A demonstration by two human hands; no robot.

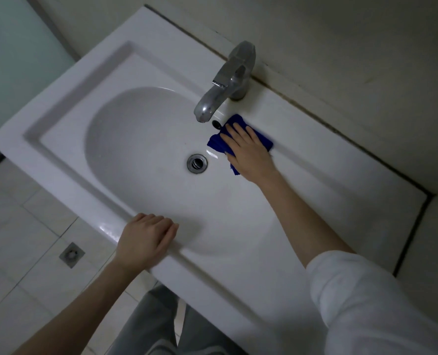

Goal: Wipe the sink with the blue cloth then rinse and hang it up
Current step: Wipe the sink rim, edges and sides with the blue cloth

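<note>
White ceramic is filling most of the view: the sink [66, 119] is sitting against a pale wall [341, 47], its oval bowl holding nothing but the round metal drain [197, 163] near the middle. The blue cloth [238, 135] is lying crumpled on the back slope of the bowl, just right of the chrome faucet [228, 80] spout and beside the small dark overflow hole [216, 123]. The right hand [248, 152] is pressing flat on the cloth with fingers spread open and extended, palm down, covering most of it rather than gripping it; blue is showing past the fingertips and at both sides of the hand. The left hand [146, 239] is resting on the front rim of the sink, fingers loosely curled over the edge into the bowl, holding nothing. A white sleeve [366, 303] is pushed up the right forearm. Left and front parts of the bowl are lying open, as is the flat ledge to the right along the dark wall seam. Below the front edge, tiled floor [20, 239] with a square floor drain [71, 254] is showing.
</note>
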